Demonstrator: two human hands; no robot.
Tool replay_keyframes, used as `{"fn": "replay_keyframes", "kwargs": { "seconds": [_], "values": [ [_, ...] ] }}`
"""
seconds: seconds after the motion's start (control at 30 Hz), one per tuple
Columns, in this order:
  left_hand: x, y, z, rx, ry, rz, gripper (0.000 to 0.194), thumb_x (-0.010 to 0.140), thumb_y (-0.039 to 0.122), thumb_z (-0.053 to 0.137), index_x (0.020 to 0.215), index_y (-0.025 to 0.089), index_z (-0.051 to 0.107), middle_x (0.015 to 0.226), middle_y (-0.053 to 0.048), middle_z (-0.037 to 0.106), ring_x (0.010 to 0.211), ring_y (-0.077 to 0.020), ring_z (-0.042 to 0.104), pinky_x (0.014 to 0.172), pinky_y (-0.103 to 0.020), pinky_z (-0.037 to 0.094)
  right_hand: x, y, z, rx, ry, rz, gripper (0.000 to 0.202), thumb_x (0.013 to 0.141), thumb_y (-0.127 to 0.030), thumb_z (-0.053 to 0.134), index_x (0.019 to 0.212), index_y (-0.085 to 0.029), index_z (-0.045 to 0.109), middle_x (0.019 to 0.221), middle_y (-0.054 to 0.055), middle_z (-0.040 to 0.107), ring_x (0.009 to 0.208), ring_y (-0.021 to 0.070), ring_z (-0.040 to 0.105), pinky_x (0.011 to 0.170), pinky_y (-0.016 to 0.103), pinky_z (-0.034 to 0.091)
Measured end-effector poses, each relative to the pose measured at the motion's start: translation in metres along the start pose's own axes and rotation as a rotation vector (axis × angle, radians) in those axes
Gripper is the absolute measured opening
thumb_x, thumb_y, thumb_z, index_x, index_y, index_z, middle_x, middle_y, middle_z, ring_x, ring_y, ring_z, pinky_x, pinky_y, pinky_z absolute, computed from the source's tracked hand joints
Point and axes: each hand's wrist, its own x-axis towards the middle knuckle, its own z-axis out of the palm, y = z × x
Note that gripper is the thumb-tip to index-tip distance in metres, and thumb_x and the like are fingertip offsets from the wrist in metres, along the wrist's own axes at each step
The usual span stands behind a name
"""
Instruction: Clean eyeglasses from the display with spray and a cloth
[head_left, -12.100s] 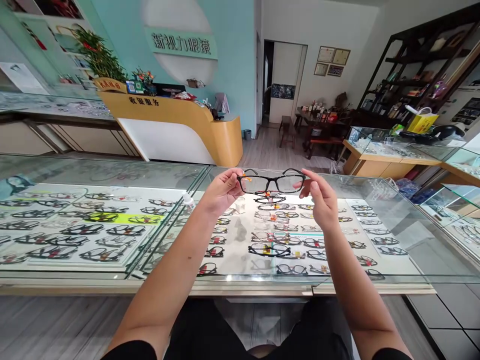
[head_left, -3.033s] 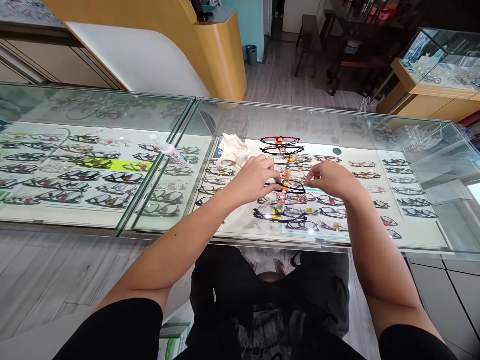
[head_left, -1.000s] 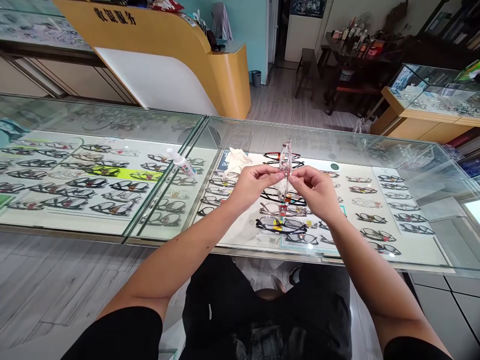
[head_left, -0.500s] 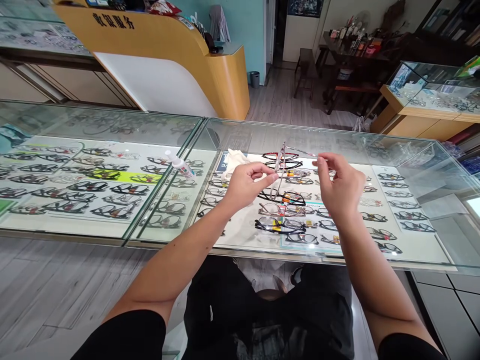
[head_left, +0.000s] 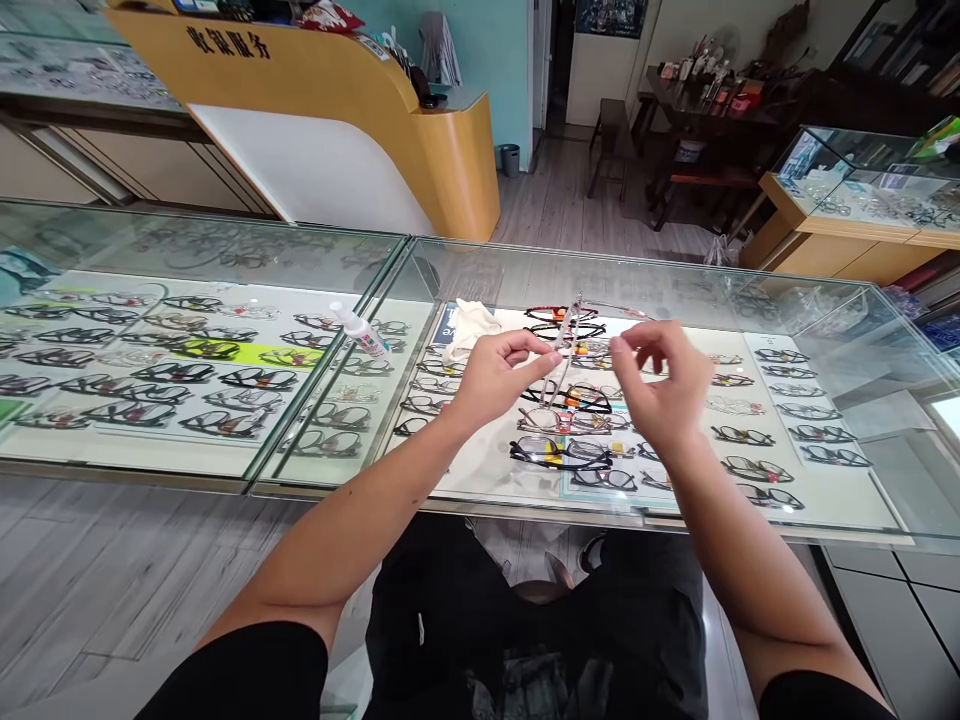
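Note:
My left hand (head_left: 504,375) pinches a pair of clear-framed eyeglasses (head_left: 571,325) between thumb and fingers, held up above the glass counter. One temple of the eyeglasses points out to the right; the lenses are hard to make out against the frames below. Just under that temple's end is my right hand (head_left: 667,385), slightly blurred, its fingers loosely bent and apart from the thumb, with nothing visible in them. A pale cleaning cloth (head_left: 471,325) lies on the counter beyond my left hand. Left of it stands a white spray bottle (head_left: 361,330).
Under the glass top of the display counter (head_left: 300,478) lie rows of spectacle frames (head_left: 247,378). A yellow cashier desk (head_left: 450,150) stands across the floor. At the far right is another glass showcase (head_left: 862,185), with a dark wooden table (head_left: 697,95) behind.
My right hand has come away from the temple's end, moving left and slightly down. The eyeglasses have shifted slightly right and down in my left hand.

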Motion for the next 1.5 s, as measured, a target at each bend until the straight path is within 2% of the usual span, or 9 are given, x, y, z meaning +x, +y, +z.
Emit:
{"fn": "replay_keyframes", "kwargs": {
  "seconds": [0.13, 0.37, 0.57, 0.73, 1.0, 1.13, 1.27, 1.37, 1.5],
  "values": [
    [-0.005, 0.005, 0.008, -0.005, -0.073, 0.004, 0.027, 0.080, 0.045, 0.089, 0.078, 0.019, 0.080, 0.074, -0.003, 0.072, 0.066, -0.0131, 0.055, 0.065, -0.028, 0.044, -0.005, -0.002, 0.012, 0.104, -0.243, 0.171, 0.022, 0.097, -0.046, 0.071, 0.103, -0.024, 0.070, 0.085, 0.001, 0.077, 0.064, 0.0158, 0.062, 0.067, 0.032, 0.050],
    [-0.008, 0.005, 0.011, -0.009, -0.034, 0.018, 0.027, 0.080, 0.045, 0.088, 0.078, 0.019, 0.080, 0.075, -0.004, 0.072, 0.067, -0.0141, 0.057, 0.066, -0.029, 0.046, -0.005, 0.008, 0.020, 0.280, -0.254, 0.352, 0.029, 0.093, -0.032, 0.067, 0.120, -0.022, 0.066, 0.076, -0.004, 0.070, 0.061, 0.0138, 0.057, 0.068, 0.031, 0.049],
    [-0.003, 0.002, 0.003, -0.040, 0.127, 0.038, 0.025, 0.080, 0.045, 0.090, 0.080, 0.021, 0.081, 0.056, 0.005, 0.041, 0.056, -0.0100, 0.034, 0.057, -0.029, 0.029, 0.003, 0.013, 0.016, 0.356, -0.196, 0.420, 0.053, 0.086, -0.022, 0.063, 0.139, -0.022, 0.057, 0.073, -0.008, 0.060, 0.065, 0.0153, 0.060, 0.067, 0.032, 0.049],
    [0.007, 0.000, -0.008, -0.212, 0.319, -0.009, 0.029, 0.077, 0.047, 0.092, 0.079, 0.022, 0.078, 0.058, 0.006, 0.037, 0.057, -0.0101, 0.033, 0.056, -0.029, 0.028, 0.010, 0.012, 0.009, 0.433, -0.194, 0.534, 0.031, 0.085, -0.031, 0.073, 0.113, -0.024, 0.060, 0.066, -0.007, 0.061, 0.069, 0.0176, 0.067, 0.061, 0.029, 0.048],
    [0.020, -0.010, -0.020, -0.350, 0.470, -0.030, 0.040, 0.076, 0.057, 0.091, 0.083, 0.023, 0.070, 0.070, 0.003, 0.056, 0.063, -0.0106, 0.045, 0.058, -0.028, 0.036, 0.011, 0.018, 0.008, 0.531, -0.321, 0.674, 0.050, 0.079, -0.058, 0.086, 0.102, -0.025, 0.057, 0.082, 0.003, 0.080, 0.067, 0.0181, 0.068, 0.052, 0.026, 0.042],
    [0.017, -0.009, -0.015, -0.268, 0.454, 0.007, 0.040, 0.078, 0.058, 0.090, 0.083, 0.023, 0.072, 0.061, 0.005, 0.042, 0.059, -0.0110, 0.036, 0.056, -0.030, 0.029, 0.008, 0.013, 0.005, 0.279, -0.278, 0.480, 0.036, 0.093, -0.055, 0.075, 0.109, -0.024, 0.065, 0.066, -0.004, 0.065, 0.064, 0.0184, 0.063, 0.061, 0.031, 0.047],
    [0.010, -0.006, -0.003, -0.247, 0.392, 0.006, 0.037, 0.076, 0.054, 0.093, 0.085, 0.022, 0.078, 0.060, 0.007, 0.031, 0.058, -0.0097, 0.028, 0.057, -0.029, 0.025, 0.002, 0.001, 0.007, -0.059, -0.080, 0.017, 0.032, 0.099, -0.044, 0.071, 0.125, -0.025, 0.072, 0.095, 0.006, 0.069, 0.090, 0.0253, 0.066, 0.086, 0.043, 0.055],
    [0.004, -0.004, 0.008, -0.248, 0.324, -0.009, 0.033, 0.076, 0.051, 0.094, 0.088, 0.022, 0.082, 0.060, 0.007, 0.030, 0.058, -0.0090, 0.028, 0.058, -0.028, 0.025, -0.005, -0.006, 0.018, -0.105, -0.157, -0.181, 0.043, 0.100, -0.044, 0.071, 0.136, -0.022, 0.070, 0.122, 0.015, 0.072, 0.114, 0.0333, 0.066, 0.103, 0.052, 0.055],
    [-0.005, -0.003, 0.018, -0.260, 0.197, -0.045, 0.031, 0.077, 0.049, 0.093, 0.089, 0.022, 0.085, 0.057, 0.006, 0.040, 0.057, -0.0099, 0.033, 0.058, -0.028, 0.029, -0.012, -0.007, 0.031, -0.087, -0.330, -0.193, 0.050, 0.102, -0.043, 0.068, 0.146, -0.019, 0.065, 0.141, 0.019, 0.071, 0.130, 0.0375, 0.065, 0.114, 0.060, 0.051]
  ]
}}
